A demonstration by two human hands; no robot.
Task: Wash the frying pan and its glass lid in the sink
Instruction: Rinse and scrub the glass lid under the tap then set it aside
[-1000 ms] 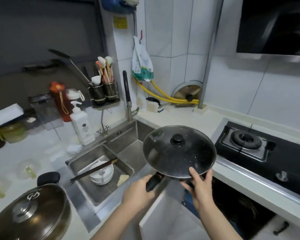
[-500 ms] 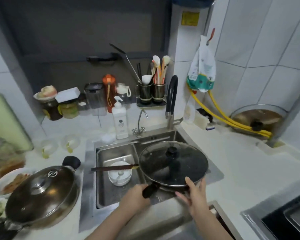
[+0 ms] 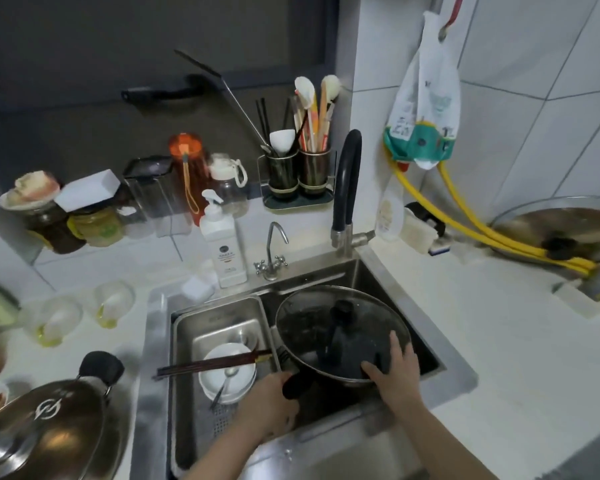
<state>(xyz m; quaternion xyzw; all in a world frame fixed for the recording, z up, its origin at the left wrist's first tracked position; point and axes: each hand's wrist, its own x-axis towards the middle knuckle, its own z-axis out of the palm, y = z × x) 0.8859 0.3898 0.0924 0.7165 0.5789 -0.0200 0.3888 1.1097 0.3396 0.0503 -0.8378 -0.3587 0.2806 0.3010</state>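
Observation:
The black frying pan sits low in the right basin of the steel sink, covered by its glass lid with a black knob. My left hand grips the pan's black handle at the sink's front edge. My right hand holds the near right rim of the pan and lid, fingers spread over the glass. The pan's body is mostly hidden under the lid.
A steel drainer tray in the left basin holds white bowls, chopsticks and a spoon. A black faucet stands behind the sink, a soap bottle to its left. A lidded wok sits front left.
Both hands have carried the covered pan from above the counter edge near the stove leftward and down into the right sink basin. My view has turned left toward the sink.

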